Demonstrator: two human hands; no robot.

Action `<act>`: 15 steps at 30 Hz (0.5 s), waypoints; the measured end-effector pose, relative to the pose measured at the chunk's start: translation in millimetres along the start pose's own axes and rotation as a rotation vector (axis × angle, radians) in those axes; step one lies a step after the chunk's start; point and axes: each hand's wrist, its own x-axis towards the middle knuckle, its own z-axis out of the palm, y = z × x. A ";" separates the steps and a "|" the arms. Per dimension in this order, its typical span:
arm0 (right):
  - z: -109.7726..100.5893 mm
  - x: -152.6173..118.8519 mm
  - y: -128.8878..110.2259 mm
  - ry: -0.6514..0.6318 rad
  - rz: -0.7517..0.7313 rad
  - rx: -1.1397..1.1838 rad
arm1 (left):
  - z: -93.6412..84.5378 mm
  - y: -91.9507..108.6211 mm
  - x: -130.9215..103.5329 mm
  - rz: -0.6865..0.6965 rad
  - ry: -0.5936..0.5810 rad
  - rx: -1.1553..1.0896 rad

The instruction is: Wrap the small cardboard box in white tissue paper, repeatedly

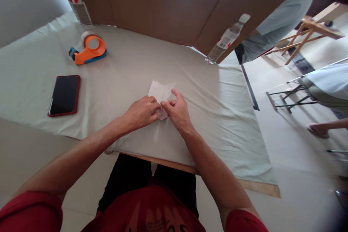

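A piece of thin white paper [160, 90], creased and perhaps a tissue, is held between my two hands just above the cloth-covered table. My left hand [145, 110] has its fingers curled and pinched on the paper's near left side. From the right, my right hand [178, 112] grips it between thumb and fingers, with the index finger raised. The fingertips of both hands almost meet at the paper's crumpled lower part, which they partly hide.
A phone in a red case [64, 95] lies to the left, below an orange tape dispenser [92, 49]. Two plastic bottles, one left [76, 1] and one right [227, 40], stand against a brown cardboard panel [163, 3]. Other people sit beyond the table's right side.
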 end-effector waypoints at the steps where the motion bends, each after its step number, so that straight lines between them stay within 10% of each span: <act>1: 0.1 -1.7 -1.6 -0.007 0.008 0.003 | 0.9 -0.9 -0.3 0.006 0.009 -0.016; 15: 0.3 -21.7 4.6 -0.222 -0.385 -0.575 | 8.6 -5.5 -2.3 -0.256 0.246 -0.415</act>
